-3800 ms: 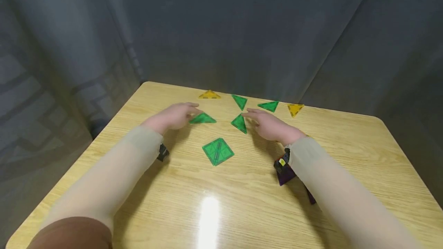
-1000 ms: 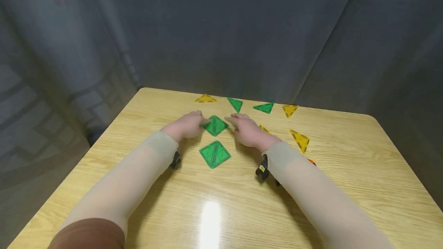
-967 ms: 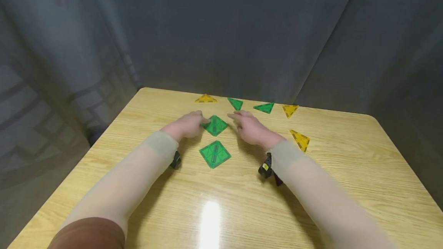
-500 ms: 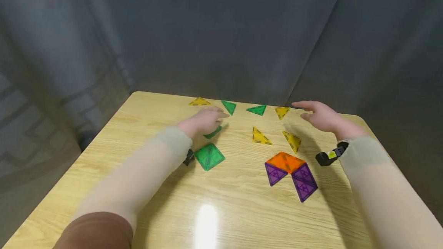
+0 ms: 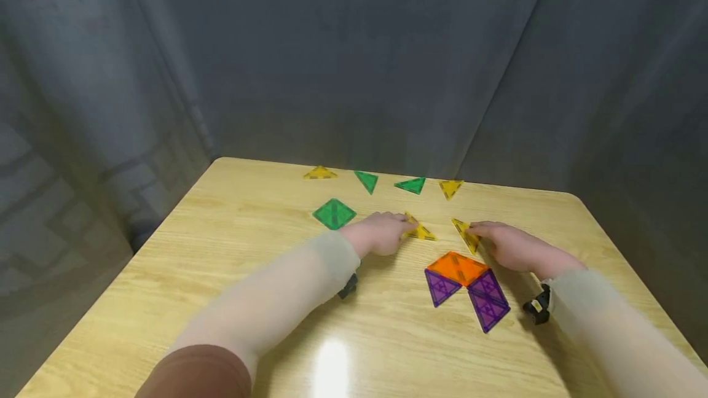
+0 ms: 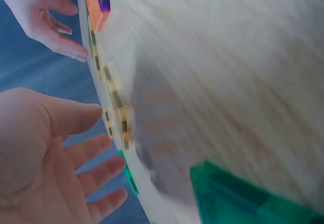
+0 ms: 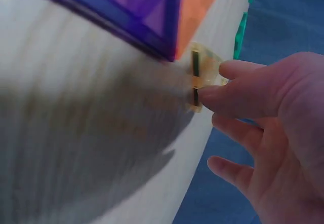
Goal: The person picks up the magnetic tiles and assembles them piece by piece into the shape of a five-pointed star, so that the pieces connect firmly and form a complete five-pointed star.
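Note:
My left hand [image 5: 381, 233] reaches, fingers extended, to a yellow triangular magnetic tile [image 5: 423, 233]; its fingertips overlap the tile's left part in the head view. My right hand [image 5: 511, 247] touches another yellow triangular tile [image 5: 464, 235] from the right. In the right wrist view, the thumb lies against that yellow tile's edge [image 7: 196, 67], while the other fingers stay loosely extended. Two green triangles form a diamond [image 5: 334, 212] beyond the left wrist. A green tile [image 6: 238, 198] also shows close up in the left wrist view. The left forearm hides the tabletop beneath it.
Orange tiles [image 5: 458, 268] join purple tiles [image 5: 488, 301] in an arch shape before the right hand. Along the table's back edge lie a yellow triangle [image 5: 320, 172], a green triangle [image 5: 367, 181], another green triangle [image 5: 412, 185] and a yellow triangle [image 5: 450, 188]. A grey curtain [image 5: 354, 66] hangs behind.
The left hand has left the green diamonds and moved right to a yellow triangle. The right hand first swung out right, uncovering the orange and purple tiles, then came down to the other yellow triangle.

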`<state>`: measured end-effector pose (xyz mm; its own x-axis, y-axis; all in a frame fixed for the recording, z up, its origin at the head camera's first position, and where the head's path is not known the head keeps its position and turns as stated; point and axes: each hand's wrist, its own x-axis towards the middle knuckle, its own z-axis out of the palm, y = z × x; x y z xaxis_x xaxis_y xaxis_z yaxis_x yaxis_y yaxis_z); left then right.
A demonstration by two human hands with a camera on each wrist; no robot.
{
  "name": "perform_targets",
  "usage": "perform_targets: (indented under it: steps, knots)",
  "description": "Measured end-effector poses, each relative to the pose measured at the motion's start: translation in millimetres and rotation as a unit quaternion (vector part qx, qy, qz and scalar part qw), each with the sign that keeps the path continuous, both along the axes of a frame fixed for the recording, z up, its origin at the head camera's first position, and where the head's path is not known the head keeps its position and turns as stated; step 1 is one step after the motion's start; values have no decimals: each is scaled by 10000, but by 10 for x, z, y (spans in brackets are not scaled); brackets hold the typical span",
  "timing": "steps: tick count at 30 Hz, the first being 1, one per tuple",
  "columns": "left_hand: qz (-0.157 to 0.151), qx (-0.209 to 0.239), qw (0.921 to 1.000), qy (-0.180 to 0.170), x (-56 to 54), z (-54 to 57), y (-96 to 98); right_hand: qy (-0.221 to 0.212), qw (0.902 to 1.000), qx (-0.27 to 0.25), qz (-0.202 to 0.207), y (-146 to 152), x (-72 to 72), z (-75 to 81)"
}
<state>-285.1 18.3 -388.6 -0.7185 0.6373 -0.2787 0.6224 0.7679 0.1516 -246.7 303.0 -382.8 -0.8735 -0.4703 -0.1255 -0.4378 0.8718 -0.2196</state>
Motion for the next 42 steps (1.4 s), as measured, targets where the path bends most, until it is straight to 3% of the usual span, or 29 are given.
perform_targets:
  steps: [7,14,21,29,42]
  knots:
    - [159,-339,9990,-259,49,-65,-30,61,9999,-62,-102,-28,85,-94]
    - [36,109,9987,-497,-6,-34,-104,-280,9979,-172,-563,-314,-18,-107]
    - [-277,124,9991,-282,-52,-87,-71,-68,9986,-100,-518,-584,-105,-126]
    - [-189,483,9973,-511,-105,-70,-60,-24,9987,-161,-477,-764,-99,-135]
    - [-183,476,9975,-487,-140,-110,-56,-199,9977,-20,-648,-838,-83,-92]
